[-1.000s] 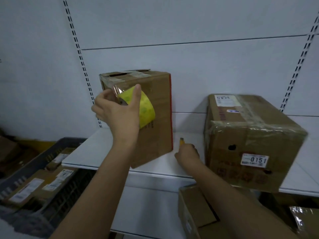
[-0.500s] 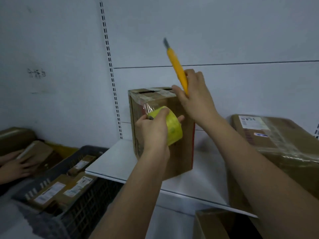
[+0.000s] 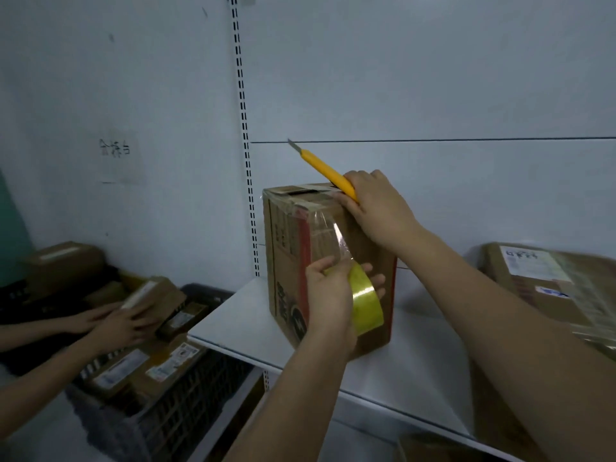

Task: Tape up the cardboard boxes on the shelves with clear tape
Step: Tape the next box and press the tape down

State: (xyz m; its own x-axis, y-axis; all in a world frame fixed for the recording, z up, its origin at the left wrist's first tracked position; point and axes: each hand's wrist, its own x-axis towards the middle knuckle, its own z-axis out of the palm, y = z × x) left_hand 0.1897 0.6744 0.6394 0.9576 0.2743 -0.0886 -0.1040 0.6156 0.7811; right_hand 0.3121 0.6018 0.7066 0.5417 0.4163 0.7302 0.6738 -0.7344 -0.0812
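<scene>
A white shelf (image 3: 416, 368) sticks out from the white wall. A tall brown box (image 3: 286, 261) stands upright on the shelf, right under the right hand (image 3: 376, 208) and just behind the left hand (image 3: 330, 295). A bigger brown box (image 3: 540, 295) with a white label lies on the shelf too, off to the right of both hands and apart from the tall box.

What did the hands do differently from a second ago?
The right hand picked up the yellow knife from the shelf, lifted it, and now rests on top of the tall box. The left hand slid the tape roll down the box's side, stretching clear tape from the top. The box stayed standing on the shelf.
</scene>
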